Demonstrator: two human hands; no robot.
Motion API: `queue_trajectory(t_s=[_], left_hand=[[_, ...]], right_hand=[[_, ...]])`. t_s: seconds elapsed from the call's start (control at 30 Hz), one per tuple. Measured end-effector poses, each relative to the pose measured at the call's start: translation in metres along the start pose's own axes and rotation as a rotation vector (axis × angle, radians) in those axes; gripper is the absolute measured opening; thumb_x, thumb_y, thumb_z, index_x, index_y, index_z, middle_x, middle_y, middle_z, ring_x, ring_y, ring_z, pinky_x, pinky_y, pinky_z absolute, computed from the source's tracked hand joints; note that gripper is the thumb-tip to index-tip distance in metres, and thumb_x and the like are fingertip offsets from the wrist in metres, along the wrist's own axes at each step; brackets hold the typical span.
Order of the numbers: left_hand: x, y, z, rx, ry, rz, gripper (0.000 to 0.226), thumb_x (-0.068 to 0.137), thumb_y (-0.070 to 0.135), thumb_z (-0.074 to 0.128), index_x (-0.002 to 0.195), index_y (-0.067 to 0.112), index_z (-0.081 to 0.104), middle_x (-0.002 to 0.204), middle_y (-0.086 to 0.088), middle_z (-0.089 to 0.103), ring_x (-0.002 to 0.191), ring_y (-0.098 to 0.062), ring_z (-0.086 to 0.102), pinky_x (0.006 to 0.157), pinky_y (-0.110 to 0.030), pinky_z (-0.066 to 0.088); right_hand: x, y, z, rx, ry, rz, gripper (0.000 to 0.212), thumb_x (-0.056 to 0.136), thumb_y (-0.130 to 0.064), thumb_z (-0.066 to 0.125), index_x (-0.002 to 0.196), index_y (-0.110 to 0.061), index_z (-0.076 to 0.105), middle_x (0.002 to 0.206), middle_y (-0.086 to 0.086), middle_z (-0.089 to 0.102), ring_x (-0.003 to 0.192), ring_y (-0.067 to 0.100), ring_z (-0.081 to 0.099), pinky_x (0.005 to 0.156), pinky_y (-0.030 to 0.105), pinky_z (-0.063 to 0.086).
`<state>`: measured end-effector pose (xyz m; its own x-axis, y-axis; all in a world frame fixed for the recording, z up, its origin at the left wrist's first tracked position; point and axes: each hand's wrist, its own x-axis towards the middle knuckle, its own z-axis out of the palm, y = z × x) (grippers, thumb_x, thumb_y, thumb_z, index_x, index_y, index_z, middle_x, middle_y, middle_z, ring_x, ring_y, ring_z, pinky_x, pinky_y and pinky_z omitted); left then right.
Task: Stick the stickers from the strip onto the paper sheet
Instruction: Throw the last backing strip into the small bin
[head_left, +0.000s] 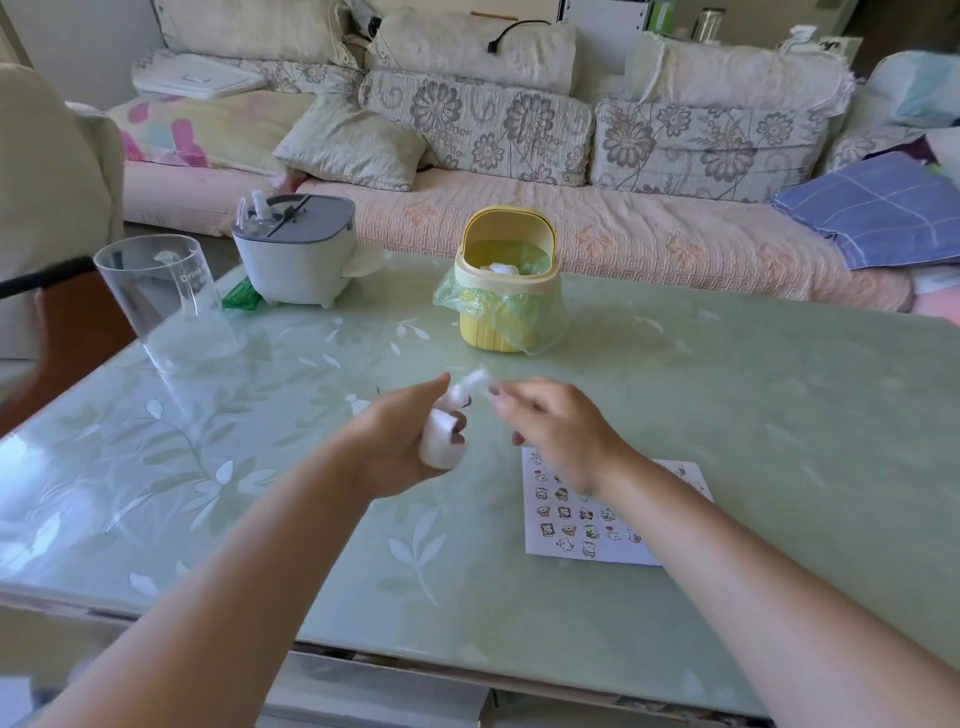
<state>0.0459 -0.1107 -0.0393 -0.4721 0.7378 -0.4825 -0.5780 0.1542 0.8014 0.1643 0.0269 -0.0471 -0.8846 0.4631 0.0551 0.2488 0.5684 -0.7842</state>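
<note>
While the left hand (389, 441) grips the curled strip (439, 447) and the right hand (550, 426) pinches its tip, a hasty pull could tear it.

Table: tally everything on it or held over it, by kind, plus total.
Clear tumbler: 1
Grey-white appliance: 1
Yellow bin with green liner: 1
Green plastic piece: 1
Paper sheet: 1
Sticker strip, in left hand, right hand pinching its end: 1
Total: 6
</note>
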Motion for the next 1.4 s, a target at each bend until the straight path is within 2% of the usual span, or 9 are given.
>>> queue_trajectory(t_s=[0.07, 0.17, 0.37, 0.53, 0.63, 0.77, 0.97, 1.2, 1.4], left_hand=[[-0.001, 0.0, 0.01, -0.039, -0.053, -0.04, 0.046, 0.105, 0.04, 0.032, 0.088, 0.007, 0.06, 0.068, -0.005, 0.06, 0.055, -0.016, 0.057, 0.065, -0.029, 0.043], [0.001, -0.001, 0.019, -0.125, -0.147, -0.093, 0.061, 0.103, 0.05, 0.027, 0.092, 0.0, 0.061, 0.076, -0.012, 0.065, 0.067, -0.024, 0.061, 0.072, -0.032, 0.044], [0.005, -0.001, 0.01, 0.084, -0.196, -0.052, 0.05, 0.099, 0.053, 0.031, 0.095, 0.015, 0.063, 0.086, -0.006, 0.063, 0.082, -0.022, 0.058, 0.083, -0.035, 0.042], [-0.001, -0.002, 0.006, 0.819, 0.088, 0.507, 0.036, 0.095, 0.032, 0.061, 0.129, 0.04, 0.055, 0.108, 0.003, 0.064, 0.072, -0.003, 0.062, 0.061, -0.022, 0.05], [0.001, 0.0, 0.007, 0.92, 0.104, 0.613, 0.027, 0.09, 0.025, 0.067, 0.109, 0.044, 0.068, 0.086, 0.002, 0.071, 0.069, -0.017, 0.063, 0.062, -0.03, 0.054], [0.008, 0.004, 0.017, 0.996, 0.249, 0.722, 0.012, 0.085, 0.02, 0.073, 0.088, 0.031, 0.075, 0.069, 0.014, 0.063, 0.059, 0.003, 0.053, 0.052, -0.009, 0.036], [0.032, 0.034, 0.021, 0.926, 0.373, 0.863, 0.016, 0.08, 0.006, 0.076, 0.077, 0.022, 0.075, 0.069, 0.012, 0.059, 0.061, 0.004, 0.052, 0.055, -0.008, 0.037], [0.075, 0.075, 0.034, 0.756, 0.306, 0.838, 0.007, 0.077, 0.021, 0.082, 0.078, 0.024, 0.076, 0.061, 0.008, 0.064, 0.049, -0.003, 0.047, 0.051, -0.018, 0.038], [0.109, 0.116, 0.033, 0.845, 0.129, 0.872, 0.044, 0.077, 0.009, 0.08, 0.107, 0.039, 0.068, 0.091, 0.027, 0.067, 0.087, 0.009, 0.063, 0.079, -0.01, 0.045]], right_hand=[[-0.006, -0.01, 0.005, -0.013, -0.092, -0.051, 0.057, 0.076, -0.069, 0.062, 0.107, -0.022, 0.071, 0.1, -0.001, 0.058, 0.093, 0.008, 0.059, 0.085, 0.026, 0.046], [-0.007, -0.014, 0.014, -0.078, -0.067, -0.084, 0.049, 0.074, -0.049, 0.082, 0.115, -0.025, 0.071, 0.106, -0.013, 0.058, 0.1, 0.001, 0.058, 0.085, 0.017, 0.047], [0.003, -0.01, 0.001, 0.081, 0.115, 0.056, 0.007, 0.081, -0.028, 0.079, 0.081, -0.034, 0.077, 0.083, -0.016, 0.073, 0.078, -0.005, 0.066, 0.063, 0.005, 0.046], [0.008, -0.008, -0.011, 0.305, 0.119, 0.223, 0.009, 0.082, -0.024, 0.08, 0.09, -0.027, 0.077, 0.082, -0.008, 0.073, 0.069, 0.005, 0.065, 0.058, 0.018, 0.047], [0.01, -0.006, -0.015, 0.459, 0.066, 0.264, 0.02, 0.085, -0.012, 0.073, 0.099, -0.026, 0.071, 0.095, 0.002, 0.07, 0.077, 0.016, 0.064, 0.061, 0.028, 0.05], [0.017, -0.006, -0.016, 0.668, 0.048, 0.375, 0.022, 0.09, -0.002, 0.061, 0.105, -0.017, 0.065, 0.104, 0.014, 0.067, 0.078, 0.024, 0.061, 0.056, 0.03, 0.045], [0.031, -0.01, -0.033, 0.766, 0.098, 0.351, 0.026, 0.095, -0.012, 0.06, 0.118, -0.022, 0.065, 0.111, 0.007, 0.066, 0.08, 0.024, 0.068, 0.054, 0.029, 0.048], [0.072, -0.022, -0.046, 0.394, 0.369, 0.117, 0.024, 0.083, -0.016, 0.078, 0.105, -0.025, 0.078, 0.093, -0.005, 0.076, 0.063, 0.007, 0.064, 0.058, 0.018, 0.052], [0.14, -0.028, -0.066, 0.204, 0.528, 0.063, 0.022, 0.083, -0.009, 0.074, 0.092, -0.028, 0.08, 0.083, -0.011, 0.074, 0.072, 0.009, 0.068, 0.069, 0.021, 0.048]])
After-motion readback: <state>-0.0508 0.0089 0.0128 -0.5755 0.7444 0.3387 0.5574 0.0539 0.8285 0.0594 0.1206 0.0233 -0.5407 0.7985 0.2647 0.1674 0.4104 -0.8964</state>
